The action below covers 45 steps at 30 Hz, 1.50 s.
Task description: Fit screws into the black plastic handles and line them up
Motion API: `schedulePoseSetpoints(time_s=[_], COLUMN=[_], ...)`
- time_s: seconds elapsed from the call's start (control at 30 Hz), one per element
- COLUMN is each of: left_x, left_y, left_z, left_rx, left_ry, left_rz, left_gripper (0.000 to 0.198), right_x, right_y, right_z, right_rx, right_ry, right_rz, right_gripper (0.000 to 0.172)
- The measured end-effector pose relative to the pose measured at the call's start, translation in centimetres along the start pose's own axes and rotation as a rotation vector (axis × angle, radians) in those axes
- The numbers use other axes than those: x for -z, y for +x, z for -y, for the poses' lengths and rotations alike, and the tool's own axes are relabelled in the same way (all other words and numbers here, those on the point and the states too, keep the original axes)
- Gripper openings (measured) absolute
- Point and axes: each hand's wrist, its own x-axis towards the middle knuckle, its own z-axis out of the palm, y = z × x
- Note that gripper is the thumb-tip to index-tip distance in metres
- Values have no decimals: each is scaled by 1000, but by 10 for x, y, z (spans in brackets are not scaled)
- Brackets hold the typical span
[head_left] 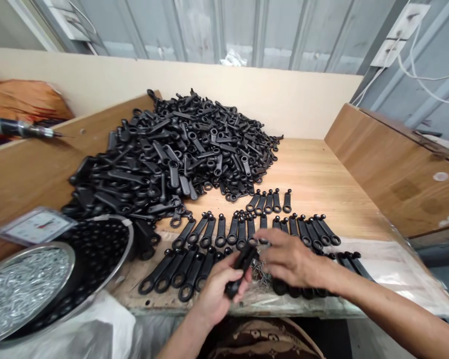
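Head view looks down at a wooden bench (322,169) covered with lots of black handles (174,174). Each handle is long and thin, with a round ring at one end. Most of them lie in a big messy heap (172,144) at the back. That heap is much bigger than the part that has been set out.

Closer to the person, some handles lie neatly side by side. There is a short back row (269,201), a longer middle row (224,232), and a front row (179,271) near the bench edge.

The left hand (213,294) is curled shut around one black handle (243,267), holding it up off the bench at a tilt. The right hand (292,262) reaches across from the right side with its fingers a little spread. Its fingertips are just beside the held handle, over a small pile of silver bits (262,274). That hand is a bit blurry, so I cannot tell if it is pinching a bit.

Off to the left sit a round steel pan of shiny silver bits (22,294) and a round pan of small black parts (97,249).
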Motion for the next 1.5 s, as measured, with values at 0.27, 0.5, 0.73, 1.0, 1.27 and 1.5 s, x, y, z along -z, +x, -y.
schedulePoseSetpoints(time_s=[0.27,0.5,0.73,1.0,1.27,1.5], left_x=[32,68,70,27,-16,-67], left_y=[-4,4,4,3,10,18], left_z=[-48,-58,-60,-66,-43,-10], left_rx=[-209,-309,-490,-431,-341,-467], left_ry=[99,873,1066,61,-74,189], left_rz=[-158,-463,-532,-224,-98,-4], left_gripper=[17,30,34,20,21,16], right_x=[-5,-27,-32,-23,7,-19], right_y=[109,159,165,156,64,-8], right_z=[-91,-111,-108,-101,-48,7], right_rx=[-297,-238,-266,-287,-402,-407], right_ry=[-314,-324,-349,-270,954,1539], right_rz=[245,476,564,375,-365,-780], right_gripper=[21,24,27,22,23,16])
